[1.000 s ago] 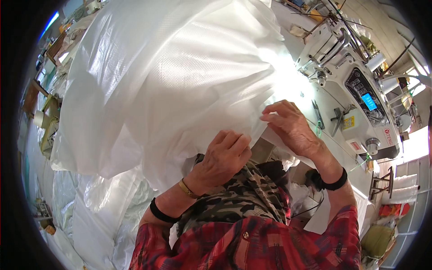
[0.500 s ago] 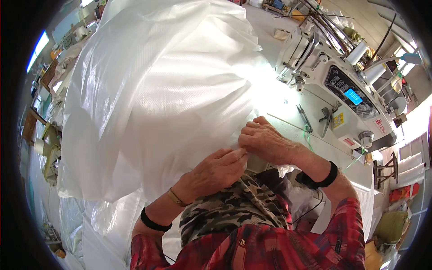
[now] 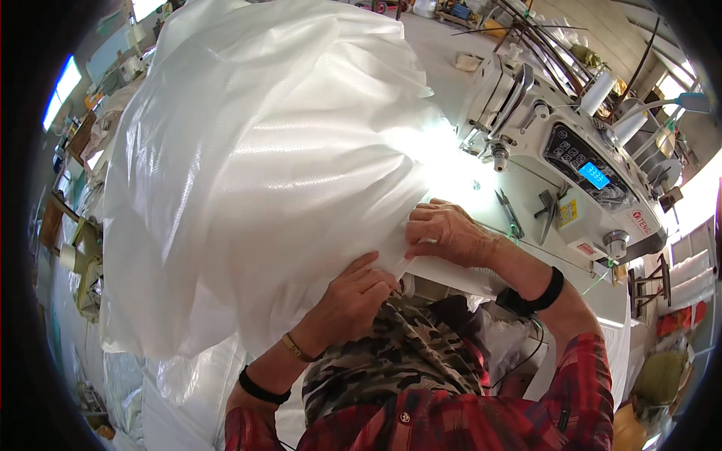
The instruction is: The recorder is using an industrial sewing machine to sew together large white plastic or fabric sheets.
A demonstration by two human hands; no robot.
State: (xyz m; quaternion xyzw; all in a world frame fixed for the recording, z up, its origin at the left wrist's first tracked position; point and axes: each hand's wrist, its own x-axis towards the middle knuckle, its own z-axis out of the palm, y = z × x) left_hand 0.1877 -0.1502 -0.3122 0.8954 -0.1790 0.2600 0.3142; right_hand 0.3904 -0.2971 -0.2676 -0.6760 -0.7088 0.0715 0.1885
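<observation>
A large sheet of white woven plastic (image 3: 256,173) spreads in folds across the left and middle of the view. My left hand (image 3: 350,297) pinches its near edge just above my lap, fingers closed. A little farther right, my right hand (image 3: 444,234) grips the same edge with bent fingers. A short stretch of the edge runs between the two hands. At the right stands a white sewing machine (image 3: 556,154) with a lit blue display, its lamp glaring on the sheet's right side. The needle area is washed out by that light.
Thread snips (image 3: 509,213) and a dark tool (image 3: 547,207) lie on the machine table, right of my right hand. Thread cones (image 3: 598,93) stand behind the machine. A camouflage apron (image 3: 398,342) covers my lap. More white plastic (image 3: 195,376) hangs at lower left.
My left hand has moved left and slightly toward me, so the hands are farther apart. My right hand has shifted slightly right, still at the edge.
</observation>
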